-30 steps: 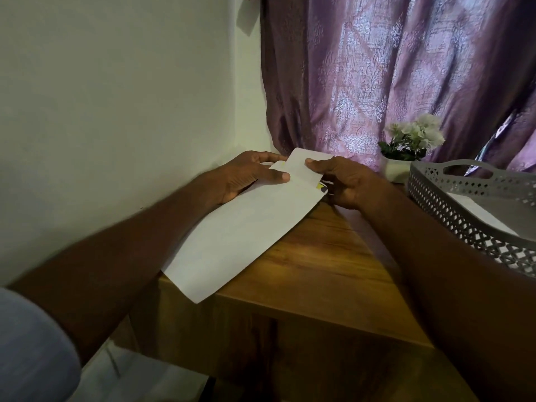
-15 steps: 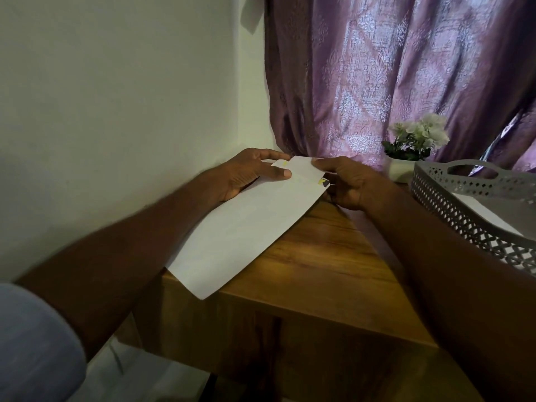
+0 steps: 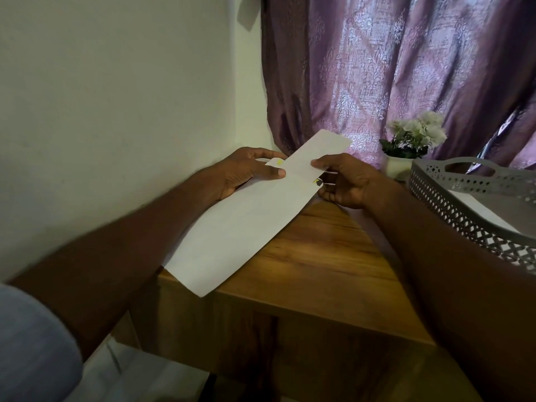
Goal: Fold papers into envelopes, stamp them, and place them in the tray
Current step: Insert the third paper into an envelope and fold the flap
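Nearest you, at about 6 o'clock, the envelope [image 3: 246,221] overhangs the front edge of the wooden table [image 3: 327,256], its near corner in the air and the rest slanting away toward 12 o'clock. It looks thin, light and limp, so expect it to bend wherever it lacks support, and it will crease for good if you squeeze across its middle. Further out, your left hand [image 3: 243,175] pinches the envelope's far left edge, thumb flat on top and fingers curled beneath. At about 1 o'clock your right hand [image 3: 345,181] pinches the folded paper [image 3: 319,152], thumb on its face, fingers behind; its lower part seems tucked into the envelope mouth, though how deep is hidden. Small yellow marks show near that mouth; what they are is unclear. Hold at the edges near the opening, lightly, and keep the paper in line with the pocket, since a tilt would likely buckle it. At 3 o'clock sits the grey tray [image 3: 452,210] with something white inside. Beyond it stand a small flower pot [image 3: 406,152] and a purple curtain [image 3: 391,68].
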A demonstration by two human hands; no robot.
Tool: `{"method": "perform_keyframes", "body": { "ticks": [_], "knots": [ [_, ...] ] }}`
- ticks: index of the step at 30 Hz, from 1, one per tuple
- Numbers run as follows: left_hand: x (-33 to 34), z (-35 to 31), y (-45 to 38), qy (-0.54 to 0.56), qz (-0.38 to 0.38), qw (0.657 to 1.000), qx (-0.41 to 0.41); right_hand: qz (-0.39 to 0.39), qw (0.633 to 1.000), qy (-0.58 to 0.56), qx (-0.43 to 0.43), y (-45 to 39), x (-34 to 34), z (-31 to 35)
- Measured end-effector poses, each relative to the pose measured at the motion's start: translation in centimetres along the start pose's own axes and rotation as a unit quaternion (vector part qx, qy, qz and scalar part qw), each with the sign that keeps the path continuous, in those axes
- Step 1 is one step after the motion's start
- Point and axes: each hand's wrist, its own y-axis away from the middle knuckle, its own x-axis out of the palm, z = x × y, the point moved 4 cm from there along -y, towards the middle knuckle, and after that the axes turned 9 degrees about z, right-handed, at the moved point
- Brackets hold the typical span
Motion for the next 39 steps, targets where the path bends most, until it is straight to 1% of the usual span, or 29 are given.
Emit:
{"method": "perform_keyframes", "body": {
  "ticks": [6,9,11,16,21,26,31,35,37,39],
  "knots": [
    [0.24,-0.15,0.06,-0.007,-0.004,1.000,-0.005,-0.035,0.999,0.003,-0.013,-0.30,-0.13,-0.21],
    [0.31,-0.28,0.13,-0.021,-0.010,1.000,-0.006,-0.012,1.000,0.027,-0.012,-0.34,0.11,-0.20],
    [0.31,-0.24,0.09,-0.016,-0.009,1.000,-0.005,-0.003,1.000,0.022,-0.015,-0.28,0.26,-0.06],
    [0.20,-0.07,0.00,-0.010,-0.005,1.000,0.003,-0.023,0.999,-0.002,-0.026,-0.34,0.07,-0.11],
    [0.27,-0.15,-0.07,-0.028,-0.009,1.000,0.006,0.004,0.998,0.053,-0.024,-0.38,0.49,-0.26],
    [0.13,-0.18,-0.11,-0.021,-0.008,1.000,0.009,-0.032,0.999,0.016,-0.023,-0.60,-0.08,-0.29],
    [0.10,-0.06,-0.24,-0.029,-0.012,1.000,0.000,0.005,0.998,0.062,-0.019,-0.65,0.32,-0.38],
    [-0.03,-0.17,-0.23,-0.021,-0.012,1.000,0.005,-0.016,0.999,0.027,-0.028,-0.74,-0.02,-0.28],
    [-0.02,-0.17,-0.24,-0.029,-0.014,0.999,0.004,-0.018,0.999,0.037,-0.026,-0.87,-0.09,-0.28],
    [-0.08,-0.05,-0.34,-0.035,-0.017,0.999,-0.002,0.000,0.998,0.062,-0.023,-1.02,0.07,-0.37]
  ]
}}
